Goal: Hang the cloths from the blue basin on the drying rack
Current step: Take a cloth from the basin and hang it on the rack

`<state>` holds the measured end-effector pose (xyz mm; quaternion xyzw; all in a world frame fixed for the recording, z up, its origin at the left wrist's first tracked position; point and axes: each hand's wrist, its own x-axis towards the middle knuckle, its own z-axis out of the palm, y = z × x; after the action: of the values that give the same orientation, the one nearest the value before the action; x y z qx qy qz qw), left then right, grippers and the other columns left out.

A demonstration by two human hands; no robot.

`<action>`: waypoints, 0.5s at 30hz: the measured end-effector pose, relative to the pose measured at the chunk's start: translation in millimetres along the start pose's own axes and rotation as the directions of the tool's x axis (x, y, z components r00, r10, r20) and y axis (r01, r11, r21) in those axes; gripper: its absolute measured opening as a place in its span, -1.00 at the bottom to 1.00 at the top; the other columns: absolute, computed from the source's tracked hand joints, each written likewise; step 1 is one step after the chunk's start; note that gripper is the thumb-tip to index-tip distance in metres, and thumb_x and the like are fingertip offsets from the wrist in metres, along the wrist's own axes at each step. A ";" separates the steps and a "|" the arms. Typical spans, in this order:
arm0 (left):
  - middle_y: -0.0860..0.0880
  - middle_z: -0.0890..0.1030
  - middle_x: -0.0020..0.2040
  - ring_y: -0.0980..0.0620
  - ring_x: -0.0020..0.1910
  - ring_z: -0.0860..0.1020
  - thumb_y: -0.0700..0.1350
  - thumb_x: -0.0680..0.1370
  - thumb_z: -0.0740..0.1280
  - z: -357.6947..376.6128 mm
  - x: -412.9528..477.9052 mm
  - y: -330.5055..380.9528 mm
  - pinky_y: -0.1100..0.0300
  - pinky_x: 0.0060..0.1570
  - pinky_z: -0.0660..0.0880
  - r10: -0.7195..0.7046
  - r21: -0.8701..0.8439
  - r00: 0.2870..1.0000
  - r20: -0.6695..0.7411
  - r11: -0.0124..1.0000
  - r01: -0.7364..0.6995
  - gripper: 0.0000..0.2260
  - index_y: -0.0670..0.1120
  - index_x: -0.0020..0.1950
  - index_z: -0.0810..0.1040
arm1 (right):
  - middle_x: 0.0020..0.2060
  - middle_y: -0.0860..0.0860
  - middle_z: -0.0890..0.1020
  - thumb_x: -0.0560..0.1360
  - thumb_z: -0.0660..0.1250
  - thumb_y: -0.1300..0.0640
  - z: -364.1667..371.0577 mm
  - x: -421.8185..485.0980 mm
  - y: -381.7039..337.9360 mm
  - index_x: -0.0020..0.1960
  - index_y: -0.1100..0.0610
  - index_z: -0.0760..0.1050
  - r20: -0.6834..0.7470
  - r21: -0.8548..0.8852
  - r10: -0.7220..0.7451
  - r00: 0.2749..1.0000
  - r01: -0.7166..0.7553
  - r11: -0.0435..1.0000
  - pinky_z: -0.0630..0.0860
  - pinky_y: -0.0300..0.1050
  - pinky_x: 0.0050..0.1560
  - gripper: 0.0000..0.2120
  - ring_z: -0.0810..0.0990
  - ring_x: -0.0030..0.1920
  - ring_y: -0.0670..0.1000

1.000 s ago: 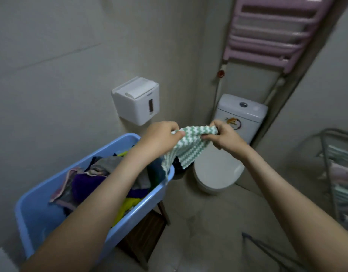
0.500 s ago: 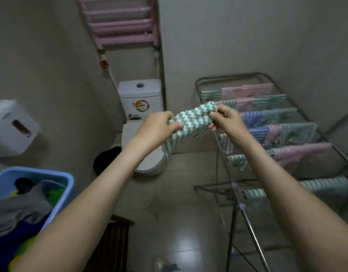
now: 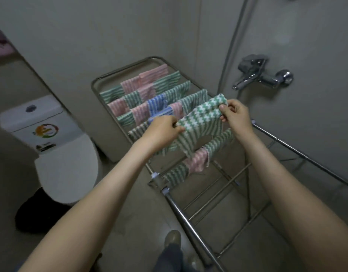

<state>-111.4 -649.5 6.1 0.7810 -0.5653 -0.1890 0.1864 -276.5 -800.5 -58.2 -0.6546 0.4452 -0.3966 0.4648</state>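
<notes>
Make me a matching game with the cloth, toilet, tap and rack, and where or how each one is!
1 cloth
2 toilet
3 tap
4 rack

A sticks out of the wall
B has metal bars
C white, lid down
D pinched by left hand and right hand

Pairs: 1-D, 2-C, 3-A, 4-B

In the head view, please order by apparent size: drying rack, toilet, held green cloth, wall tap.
1. drying rack
2. toilet
3. green cloth
4. wall tap
Last two are close; the cloth is nearer.
</notes>
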 end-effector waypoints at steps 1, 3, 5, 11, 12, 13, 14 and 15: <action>-0.13 0.36 -0.37 -0.12 -0.23 0.43 -0.05 0.58 0.27 7.0 9.3 10.3 0.07 -0.31 0.05 0.027 0.005 0.999 0.028 1.000 -0.028 -0.61 -0.09 -0.38 0.22 | -0.41 0.03 0.46 0.55 0.26 0.27 -11.7 3.4 5.5 -0.22 0.06 0.44 -0.042 -0.019 0.018 0.999 -0.019 1.000 0.38 -0.35 -0.44 -0.79 0.47 -0.52 -0.24; -0.19 0.42 -0.33 -0.19 -0.11 0.51 -0.06 0.57 0.28 21.3 27.7 25.4 0.10 -0.31 0.09 0.075 0.003 0.995 0.070 0.997 -0.075 -0.62 -0.08 -0.39 0.22 | -0.41 0.00 0.47 0.53 0.30 0.24 -32.1 10.5 17.8 -0.25 0.00 0.42 -0.109 -0.033 0.063 0.992 -0.067 0.997 0.40 -0.31 -0.39 -0.77 0.46 -0.49 -0.23; -0.09 0.40 -0.38 -0.18 -0.09 0.52 -0.06 0.57 0.29 35.7 49.0 37.3 0.11 -0.32 0.11 0.111 -0.028 0.987 0.117 0.994 -0.108 -0.62 -0.06 -0.39 0.23 | -0.38 -0.05 0.50 0.48 0.34 0.11 -50.6 19.6 32.4 -0.28 -0.02 0.43 -0.188 -0.060 0.099 0.977 -0.112 0.992 0.45 -0.15 -0.26 -0.82 0.51 -0.38 -0.12; -0.16 0.37 -0.38 -0.11 -0.21 0.46 -0.07 0.56 0.30 82.5 111.2 57.6 0.14 -0.33 0.17 0.149 -0.096 0.947 0.286 0.987 -0.126 -0.60 -0.08 -0.41 0.23 | -0.15 0.06 0.54 0.54 0.31 0.09 -81.1 46.3 77.5 -0.01 0.19 0.54 -0.294 -0.280 0.200 0.935 -0.284 0.917 0.30 -0.13 -0.15 -0.84 0.49 -0.10 0.03; -0.15 0.40 -0.37 -0.15 -0.19 0.47 -0.07 0.56 0.31 91.4 120.3 56.7 0.13 -0.32 0.16 0.146 -0.088 0.941 0.304 0.988 -0.124 -0.60 -0.07 -0.41 0.23 | -0.14 0.07 0.52 0.55 0.29 0.09 -82.0 49.6 84.8 0.03 0.22 0.53 -0.293 -0.320 0.219 0.931 -0.312 0.895 0.24 -0.16 -0.17 -0.81 0.50 -0.07 0.06; -0.13 0.40 -0.37 -0.17 -0.17 0.48 -0.07 0.56 0.31 97.6 124.9 55.4 0.12 -0.32 0.16 0.137 -0.081 0.935 0.327 0.990 -0.117 -0.61 -0.07 -0.42 0.24 | -0.14 0.08 0.51 0.56 0.28 0.09 -82.2 50.7 93.0 0.01 0.19 0.51 -0.280 -0.343 0.235 0.931 -0.326 0.881 0.21 -0.17 -0.18 -0.83 0.52 -0.03 0.11; -0.09 0.38 -0.39 -0.16 -0.18 0.47 -0.07 0.56 0.31 105.5 135.5 53.9 0.10 -0.33 0.17 0.133 -0.082 0.925 0.355 0.990 -0.111 -0.61 -0.07 -0.41 0.25 | -0.14 0.09 0.50 0.56 0.27 0.09 -81.5 55.4 99.7 -0.01 0.16 0.48 -0.273 -0.362 0.264 0.925 -0.353 0.863 0.18 -0.17 -0.20 -0.87 0.53 0.02 0.15; -0.05 0.36 -0.41 -0.12 -0.23 0.45 -0.06 0.56 0.30 114.2 147.3 51.7 0.10 -0.34 0.18 0.126 -0.090 0.915 0.382 0.991 -0.099 -0.62 -0.07 -0.40 0.26 | -0.12 0.13 0.51 0.57 0.27 0.09 -81.1 63.0 109.2 -0.02 0.15 0.47 -0.277 -0.372 0.290 0.916 -0.380 0.847 0.16 -0.17 -0.22 -0.88 0.53 0.06 0.17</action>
<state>-168.5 -813.9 -78.3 0.6875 -0.6283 -0.3475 0.1084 -357.3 -899.8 -136.0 -0.6049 0.6741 -0.2710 0.3261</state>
